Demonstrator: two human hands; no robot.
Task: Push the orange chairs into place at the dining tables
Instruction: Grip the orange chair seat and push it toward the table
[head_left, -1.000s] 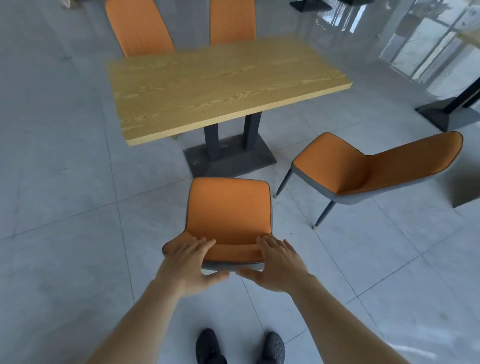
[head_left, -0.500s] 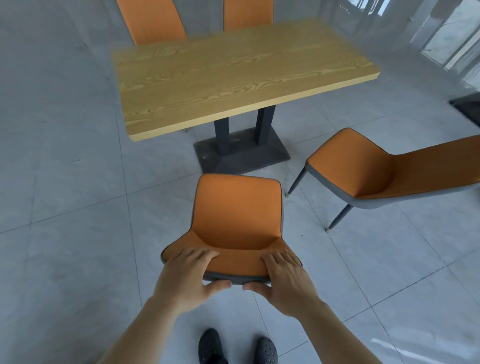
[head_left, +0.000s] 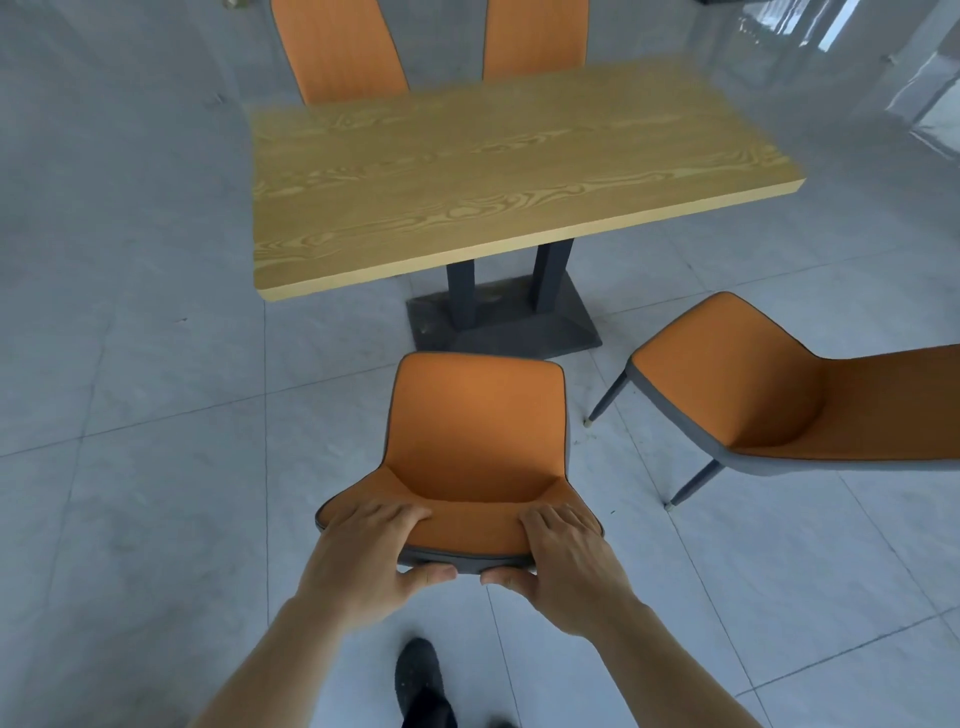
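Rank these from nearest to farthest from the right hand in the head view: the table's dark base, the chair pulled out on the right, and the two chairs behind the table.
From the right hand:
1. Chair on the right, beside it.
2. Dark base, ahead under the table.
3. The two far chairs, behind the table; too close to call.

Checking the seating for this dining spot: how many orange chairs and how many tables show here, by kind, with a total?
Orange chairs: 4, namely the held chair, the side chair and two far chairs.
Tables: 1, the wooden table.
Total: 5.
Both the left hand and the right hand grip the held chair's backrest.
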